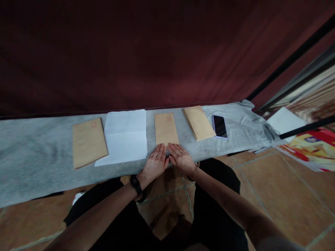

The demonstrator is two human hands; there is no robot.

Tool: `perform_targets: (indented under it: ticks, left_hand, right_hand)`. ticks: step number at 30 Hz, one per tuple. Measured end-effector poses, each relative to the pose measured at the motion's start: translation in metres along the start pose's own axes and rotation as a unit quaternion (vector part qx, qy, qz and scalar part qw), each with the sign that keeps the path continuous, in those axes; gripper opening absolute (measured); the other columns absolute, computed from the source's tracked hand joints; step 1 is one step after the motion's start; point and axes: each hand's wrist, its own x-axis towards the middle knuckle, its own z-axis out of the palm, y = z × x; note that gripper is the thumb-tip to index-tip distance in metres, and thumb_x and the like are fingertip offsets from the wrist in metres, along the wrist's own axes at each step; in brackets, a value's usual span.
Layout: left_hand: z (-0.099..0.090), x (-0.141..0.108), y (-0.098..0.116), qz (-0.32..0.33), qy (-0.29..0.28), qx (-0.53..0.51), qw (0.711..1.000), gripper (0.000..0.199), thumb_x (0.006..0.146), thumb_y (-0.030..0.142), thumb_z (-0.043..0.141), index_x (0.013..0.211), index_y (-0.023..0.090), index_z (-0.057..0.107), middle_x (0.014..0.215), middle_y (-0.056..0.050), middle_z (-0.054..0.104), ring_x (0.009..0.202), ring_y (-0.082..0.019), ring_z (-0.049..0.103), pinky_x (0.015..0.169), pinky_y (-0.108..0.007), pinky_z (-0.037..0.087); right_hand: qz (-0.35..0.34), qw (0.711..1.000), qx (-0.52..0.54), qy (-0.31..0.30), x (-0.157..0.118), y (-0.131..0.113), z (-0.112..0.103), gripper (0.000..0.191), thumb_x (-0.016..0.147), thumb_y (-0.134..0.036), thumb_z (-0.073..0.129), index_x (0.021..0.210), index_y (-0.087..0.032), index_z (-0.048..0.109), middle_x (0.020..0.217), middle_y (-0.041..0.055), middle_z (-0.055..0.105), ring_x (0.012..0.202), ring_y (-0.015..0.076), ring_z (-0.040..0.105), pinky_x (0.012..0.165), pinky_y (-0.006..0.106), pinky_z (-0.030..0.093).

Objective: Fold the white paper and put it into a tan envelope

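Note:
A brown envelope [165, 128] with a small red mark lies on the grey cloth [125, 170] in front of me. Both hands rest flat on its near end, fingers stretched out and pointing away from me. My left hand [156, 161], with a dark band on the wrist, covers the lower left part. My right hand [181, 158] covers the lower right part. The near edge of the envelope is hidden under the hands. White paper [125, 137] with a crease lies to the left, and more brown envelopes [199, 122] lie to the right.
Another brown envelope stack [89, 143] overlaps the paper at the left. A phone [220, 126] lies right of the right-hand envelopes. Behind the cloth hangs a dark red curtain [157, 62]. A colourful box [314, 148] and dark bars are at the right, above the tiled floor [282, 184].

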Motion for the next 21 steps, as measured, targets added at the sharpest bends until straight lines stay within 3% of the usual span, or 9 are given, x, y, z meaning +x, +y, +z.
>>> perform_targets:
  ticks: [11,21]
  left_hand:
    - [0.004,-0.002,0.003,-0.020,0.018,0.025,0.999,0.053,0.101,0.030,0.037,0.142,-0.002,0.051,0.151,-0.024,0.050,0.145,-0.031,0.042,0.120,-0.045,0.038]
    - [-0.005,0.005,0.009,-0.005,0.009,0.043,0.999,0.049,0.101,0.029,0.040,0.146,0.015,0.052,0.156,-0.013,0.047,0.147,-0.028,0.039,0.120,-0.047,0.038]
  right_hand:
    - [0.078,0.995,-0.051,0.040,-0.016,-0.008,0.004,0.049,0.105,-0.029,0.041,0.151,-0.015,0.046,0.156,0.0104,0.046,0.145,0.0238,0.043,0.124,0.046,0.028]
    - [0.101,0.992,-0.074,0.013,-0.014,-0.019,-0.010,0.047,0.104,-0.032,0.045,0.150,-0.022,0.048,0.157,0.0099,0.045,0.145,0.0246,0.042,0.123,0.048,0.027]
